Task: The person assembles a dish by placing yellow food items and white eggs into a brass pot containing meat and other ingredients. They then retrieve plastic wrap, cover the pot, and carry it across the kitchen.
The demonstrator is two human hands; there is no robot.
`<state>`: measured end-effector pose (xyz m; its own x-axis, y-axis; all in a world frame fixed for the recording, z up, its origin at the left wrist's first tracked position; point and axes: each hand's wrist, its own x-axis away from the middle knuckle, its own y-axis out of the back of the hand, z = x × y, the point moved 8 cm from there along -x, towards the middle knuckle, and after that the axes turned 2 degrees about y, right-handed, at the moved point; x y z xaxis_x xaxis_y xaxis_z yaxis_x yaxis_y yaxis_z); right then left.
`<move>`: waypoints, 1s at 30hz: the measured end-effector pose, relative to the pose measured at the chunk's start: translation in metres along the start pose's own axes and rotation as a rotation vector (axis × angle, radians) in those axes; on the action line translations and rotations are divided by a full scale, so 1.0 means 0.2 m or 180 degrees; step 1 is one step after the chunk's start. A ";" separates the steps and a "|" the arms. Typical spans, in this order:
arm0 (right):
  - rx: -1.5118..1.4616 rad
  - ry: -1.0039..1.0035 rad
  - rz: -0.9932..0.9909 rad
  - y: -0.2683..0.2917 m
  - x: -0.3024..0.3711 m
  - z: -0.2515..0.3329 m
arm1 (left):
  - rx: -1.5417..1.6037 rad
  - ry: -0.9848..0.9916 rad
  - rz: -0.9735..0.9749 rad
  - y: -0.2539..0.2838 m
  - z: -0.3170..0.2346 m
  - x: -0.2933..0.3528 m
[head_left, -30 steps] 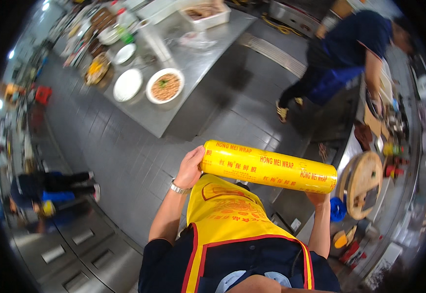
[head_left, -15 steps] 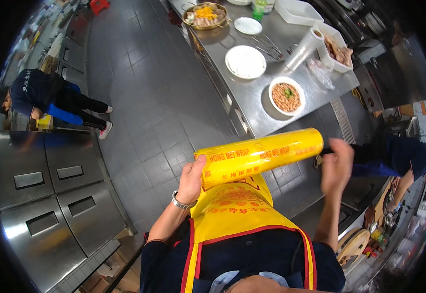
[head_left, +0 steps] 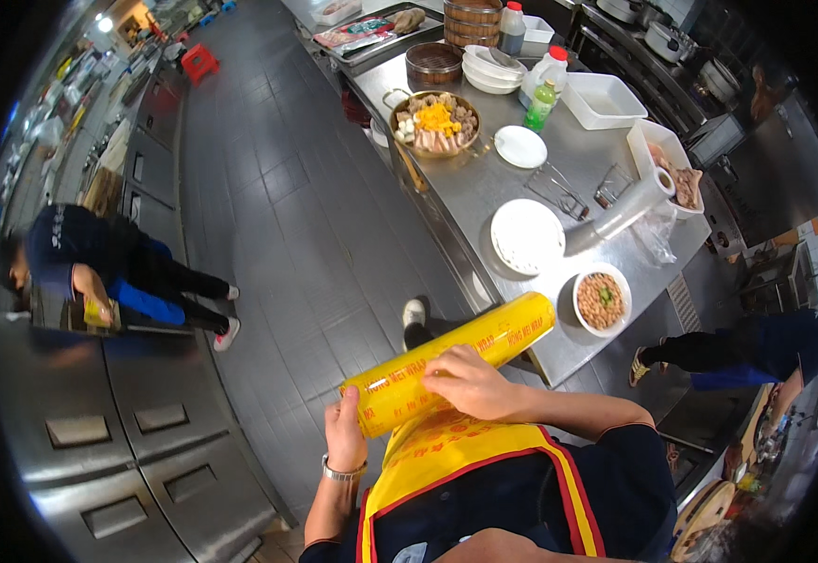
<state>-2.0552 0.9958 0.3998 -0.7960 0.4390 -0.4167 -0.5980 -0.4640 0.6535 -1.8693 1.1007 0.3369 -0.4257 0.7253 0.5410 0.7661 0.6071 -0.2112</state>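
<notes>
A thick yellow roll of plastic wrap (head_left: 514, 330) with red print slants in front of my yellow apron, its right end at the near corner of the steel table. My left hand (head_left: 343, 433), with a watch on the wrist, grips its lower left end. Across the middle of the roll lies my right hand (head_left: 473, 383), fingers curled and pinched against the yellow surface. What is between those fingertips, if anything, is hidden. A white bowl of brown beans (head_left: 601, 300) with green garnish stands just beyond the roll's right end.
The steel table (head_left: 542, 355) also holds a white round container (head_left: 528, 236), an upright clear film roll (head_left: 625, 208), wire racks, a brass pan of food (head_left: 435, 124), bottles and white trays. Co-workers bend at the left (head_left: 71, 249) and right (head_left: 784, 352) counters. A red stool (head_left: 199, 64) stands far off.
My right hand has moved left from the roll's right end to its middle. The roll slants more steeply, and its right end now sits closer to the table. The table appears lower in view.
</notes>
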 end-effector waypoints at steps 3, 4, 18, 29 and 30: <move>0.0015 0.0200 -0.0060 -0.04 -0.23 -0.21 | -0.0073 0.0224 0.0087 0.02 -0.13 -0.32; 0.0009 0.0283 -0.0044 -0.04 -0.32 -0.27 | -0.0120 0.0316 0.0086 0.03 -0.19 -0.43; 0.1471 -0.2915 -0.1168 0.45 -0.67 -1.83 | -0.0524 0.0770 0.1121 -0.17 -0.78 -1.98; 0.0005 -0.5437 -0.1712 0.08 -0.21 -2.32 | -0.0522 0.1603 0.2374 -0.64 -0.70 -3.26; 0.0030 -0.5590 -0.1896 0.09 -0.20 -2.35 | -0.0714 0.1700 0.2212 -0.69 -0.68 -3.34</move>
<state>-2.0781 0.6087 0.1314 0.4955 0.7210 0.4843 -0.7228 0.0332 0.6902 -1.6255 0.4876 0.1161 0.4055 0.6236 0.6684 0.8667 -0.0298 -0.4979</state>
